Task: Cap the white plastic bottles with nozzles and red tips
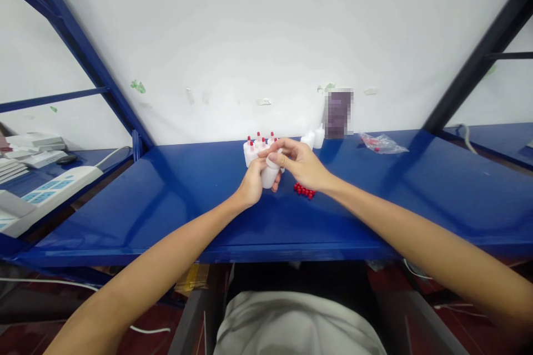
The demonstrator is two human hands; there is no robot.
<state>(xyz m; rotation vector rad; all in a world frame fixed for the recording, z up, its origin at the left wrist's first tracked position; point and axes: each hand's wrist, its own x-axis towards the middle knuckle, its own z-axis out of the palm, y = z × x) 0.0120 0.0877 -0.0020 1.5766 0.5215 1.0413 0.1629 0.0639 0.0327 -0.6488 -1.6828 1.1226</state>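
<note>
A small white plastic bottle (268, 177) is tilted slightly in front of me, above the blue table. My left hand (253, 180) is wrapped round its body. At the bottle's top, the fingers and thumb of my right hand (297, 161) are closed on the nozzle cap, which they mostly hide. Behind my hands stand several white bottles with red tips (252, 154), partly covered by my fingers. Small red caps (305, 191) lie in a loose cluster just below my right hand.
White bottles (314, 138) without visible red tips stand near the wall, beside a pixelated dark object (338, 113). A clear plastic bag (383, 144) with red bits lies to the right. Blue shelf posts (100, 72) rise at the left, by a power strip (54, 191).
</note>
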